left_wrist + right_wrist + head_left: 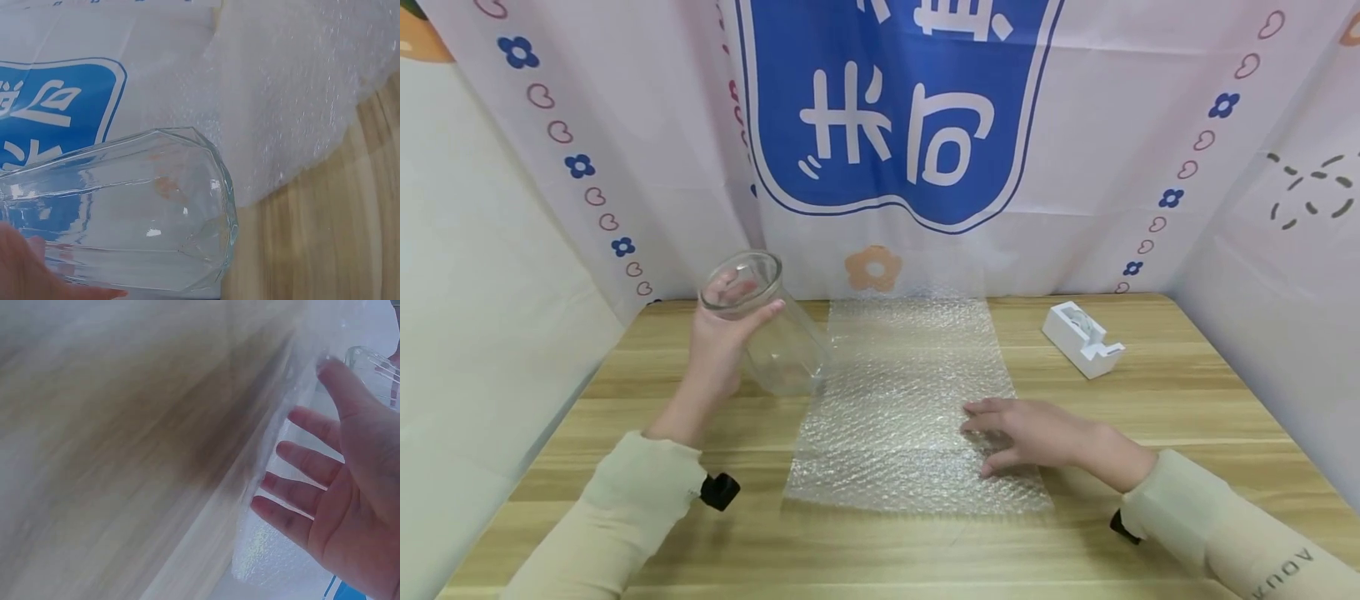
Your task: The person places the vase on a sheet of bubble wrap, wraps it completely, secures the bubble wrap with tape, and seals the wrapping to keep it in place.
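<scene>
A clear glass vase (786, 354) with a wide round mouth leans to the left in my left hand (722, 333), which grips it near the rim. The left wrist view shows its faceted base (219, 200) beside the bubble wrap (294, 94). In the head view the sheet of bubble wrap (910, 417) lies flat in the middle of the wooden table. My right hand (1026, 433) rests on the right part of the sheet with its fingers spread. From the right wrist view, those fingers (312, 465) look extended and hold nothing.
A white tape dispenser (1082, 337) with a roll of clear tape stands at the right on the table (1120, 425). Behind the table hangs a printed cloth (1097, 183), and the far end of the bubble wrap reaches it. Pale side walls flank the table.
</scene>
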The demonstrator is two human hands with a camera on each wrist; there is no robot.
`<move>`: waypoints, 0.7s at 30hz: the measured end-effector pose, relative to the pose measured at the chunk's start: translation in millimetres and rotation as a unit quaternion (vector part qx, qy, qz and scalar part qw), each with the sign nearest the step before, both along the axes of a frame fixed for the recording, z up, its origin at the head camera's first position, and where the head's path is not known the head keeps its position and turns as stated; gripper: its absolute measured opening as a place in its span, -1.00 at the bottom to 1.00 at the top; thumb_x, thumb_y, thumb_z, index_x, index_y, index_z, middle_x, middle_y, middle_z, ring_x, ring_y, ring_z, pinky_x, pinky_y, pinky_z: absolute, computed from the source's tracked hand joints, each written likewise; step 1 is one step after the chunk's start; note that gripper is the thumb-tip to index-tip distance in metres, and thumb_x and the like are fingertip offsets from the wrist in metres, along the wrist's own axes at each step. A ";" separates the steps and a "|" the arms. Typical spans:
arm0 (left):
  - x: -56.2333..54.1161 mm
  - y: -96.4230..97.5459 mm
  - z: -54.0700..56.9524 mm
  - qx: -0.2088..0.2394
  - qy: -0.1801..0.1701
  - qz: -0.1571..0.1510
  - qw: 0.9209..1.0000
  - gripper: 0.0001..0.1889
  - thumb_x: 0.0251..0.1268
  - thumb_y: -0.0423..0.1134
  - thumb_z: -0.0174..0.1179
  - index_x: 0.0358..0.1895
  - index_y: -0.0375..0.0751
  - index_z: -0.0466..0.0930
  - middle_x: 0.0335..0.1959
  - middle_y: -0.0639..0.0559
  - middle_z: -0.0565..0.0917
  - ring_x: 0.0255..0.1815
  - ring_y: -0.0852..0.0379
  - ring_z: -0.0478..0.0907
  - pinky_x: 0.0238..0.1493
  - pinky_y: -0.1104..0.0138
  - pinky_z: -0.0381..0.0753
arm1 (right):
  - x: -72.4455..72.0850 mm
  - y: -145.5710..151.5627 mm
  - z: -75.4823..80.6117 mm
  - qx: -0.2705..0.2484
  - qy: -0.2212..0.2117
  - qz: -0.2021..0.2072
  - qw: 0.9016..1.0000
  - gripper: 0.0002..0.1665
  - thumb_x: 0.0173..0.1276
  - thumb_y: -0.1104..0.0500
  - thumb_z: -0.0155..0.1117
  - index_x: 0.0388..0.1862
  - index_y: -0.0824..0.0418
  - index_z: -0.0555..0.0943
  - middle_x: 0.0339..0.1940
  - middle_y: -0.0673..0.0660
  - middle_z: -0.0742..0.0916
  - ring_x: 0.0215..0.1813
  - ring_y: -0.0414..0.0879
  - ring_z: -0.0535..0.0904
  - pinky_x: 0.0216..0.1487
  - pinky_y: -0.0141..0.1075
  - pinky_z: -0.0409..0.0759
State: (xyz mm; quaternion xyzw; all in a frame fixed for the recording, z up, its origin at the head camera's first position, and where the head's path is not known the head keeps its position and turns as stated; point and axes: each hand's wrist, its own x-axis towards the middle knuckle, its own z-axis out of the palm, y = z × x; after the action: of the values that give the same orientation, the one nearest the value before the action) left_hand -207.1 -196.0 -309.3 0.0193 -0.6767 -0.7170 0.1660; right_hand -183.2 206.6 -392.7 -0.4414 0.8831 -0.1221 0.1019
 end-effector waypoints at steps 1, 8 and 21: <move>0.6 1.3 -0.6 0.000 -0.004 -0.004 1.000 -0.22 0.21 -0.53 0.37 0.50 -0.18 0.28 0.36 -0.17 0.49 0.24 0.07 0.49 0.37 0.19 0.43 | -0.3 -0.3 0.2 -0.005 0.005 -0.001 1.000 -0.25 0.32 -0.28 0.36 0.31 0.18 0.62 0.44 0.30 0.52 0.38 0.28 0.48 0.30 0.17 0.49; 6.3 8.7 -2.8 0.003 -0.016 -0.027 0.999 -0.21 0.22 -0.56 0.35 0.50 -0.23 0.22 0.36 -0.13 0.50 0.26 0.07 0.48 0.38 0.18 0.42 | -3.6 -1.5 -0.3 -0.019 0.019 -0.009 1.000 -0.37 0.29 -0.18 0.44 0.21 0.16 0.68 0.33 0.25 0.63 0.28 0.20 0.59 0.26 0.10 0.54; 8.9 25.6 -11.3 0.045 -0.012 -0.054 0.997 -0.43 0.21 -0.62 0.29 0.14 0.04 0.39 0.30 -0.13 0.50 0.24 0.09 0.46 0.31 0.23 0.44 | -6.5 -7.6 3.6 -0.042 0.019 -0.008 0.999 -0.28 0.26 -0.11 0.50 0.28 0.28 0.62 0.30 0.27 0.64 0.25 0.18 0.63 0.25 0.05 0.57</move>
State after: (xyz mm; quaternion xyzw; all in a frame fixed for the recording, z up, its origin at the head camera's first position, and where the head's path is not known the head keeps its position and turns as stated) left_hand -198.2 -170.4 -320.7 -0.0013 -0.6461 -0.7541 0.1174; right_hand -189.7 199.0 -389.1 -0.4401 0.8826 -0.1517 0.0652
